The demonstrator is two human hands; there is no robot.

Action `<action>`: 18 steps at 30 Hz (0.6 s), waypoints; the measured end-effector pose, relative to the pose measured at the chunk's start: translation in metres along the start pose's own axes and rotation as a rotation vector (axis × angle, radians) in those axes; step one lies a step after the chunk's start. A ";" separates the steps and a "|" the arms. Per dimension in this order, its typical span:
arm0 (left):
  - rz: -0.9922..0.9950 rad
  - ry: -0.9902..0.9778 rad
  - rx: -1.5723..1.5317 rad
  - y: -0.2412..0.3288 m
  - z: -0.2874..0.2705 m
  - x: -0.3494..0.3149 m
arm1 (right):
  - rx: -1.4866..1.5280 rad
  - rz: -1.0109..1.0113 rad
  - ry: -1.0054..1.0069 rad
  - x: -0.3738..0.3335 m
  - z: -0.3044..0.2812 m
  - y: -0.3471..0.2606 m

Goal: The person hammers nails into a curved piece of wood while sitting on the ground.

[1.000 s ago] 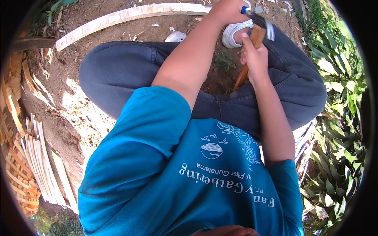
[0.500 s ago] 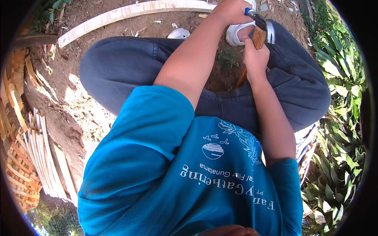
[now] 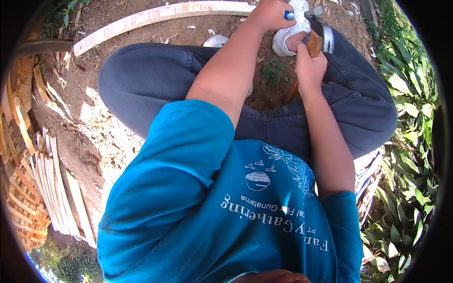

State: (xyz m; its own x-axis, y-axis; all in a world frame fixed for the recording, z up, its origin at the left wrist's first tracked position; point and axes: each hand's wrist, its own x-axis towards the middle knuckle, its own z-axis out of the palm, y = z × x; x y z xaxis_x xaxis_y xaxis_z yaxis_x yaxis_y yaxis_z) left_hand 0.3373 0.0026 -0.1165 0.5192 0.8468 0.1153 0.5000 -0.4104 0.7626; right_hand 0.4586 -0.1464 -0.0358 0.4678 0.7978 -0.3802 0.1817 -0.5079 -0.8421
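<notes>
My left hand is at the top of the view, its fingers closed around a small tool with a blue end. The rest of that tool is hidden inside the fist, so its kind does not show. Slightly lower and to the right, my right hand grips the wooden handle of a hammer. Its dark metal head with a silvery end sits just beyond my thumb, apart from the blue end. Below that hand, the lower handle reaches down between my legs.
I sit cross-legged in dark trousers, white shoe beside the hands. A long curved pale wooden strip lies ahead on the soil. Woven slats and loose pale strips are at left; leafy plants line the right.
The hammer head was up against the blue end; now a gap lies between them. My left hand has shifted slightly left, the hammer slightly right.
</notes>
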 end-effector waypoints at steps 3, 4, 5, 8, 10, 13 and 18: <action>-0.003 0.005 -0.002 -0.004 0.008 -0.003 | 0.179 -0.033 -0.053 -0.001 -0.004 -0.006; -0.011 0.024 -0.025 0.000 0.003 -0.001 | 0.164 -0.035 -0.026 -0.004 0.001 -0.010; -0.019 0.043 -0.048 0.005 -0.002 0.001 | 0.184 0.016 -0.036 -0.006 0.002 -0.014; -0.079 0.065 -0.116 0.048 -0.017 0.008 | 0.284 0.076 -0.043 -0.011 -0.002 -0.032; -0.038 0.127 -0.107 0.060 -0.019 0.015 | 0.321 0.066 -0.055 -0.009 -0.006 -0.037; -0.050 0.109 -0.202 0.062 -0.019 0.017 | 0.356 0.064 -0.079 -0.012 -0.008 -0.042; -0.051 0.030 -0.074 0.055 -0.009 0.013 | 0.385 0.095 -0.063 -0.013 -0.009 -0.052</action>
State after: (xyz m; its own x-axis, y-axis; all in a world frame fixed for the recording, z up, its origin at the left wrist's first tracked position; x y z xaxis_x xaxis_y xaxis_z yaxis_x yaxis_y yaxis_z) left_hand 0.3655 -0.0059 -0.0671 0.4731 0.8761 0.0931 0.4719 -0.3413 0.8129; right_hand 0.4508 -0.1332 0.0167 0.4109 0.7776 -0.4760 -0.2030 -0.4310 -0.8792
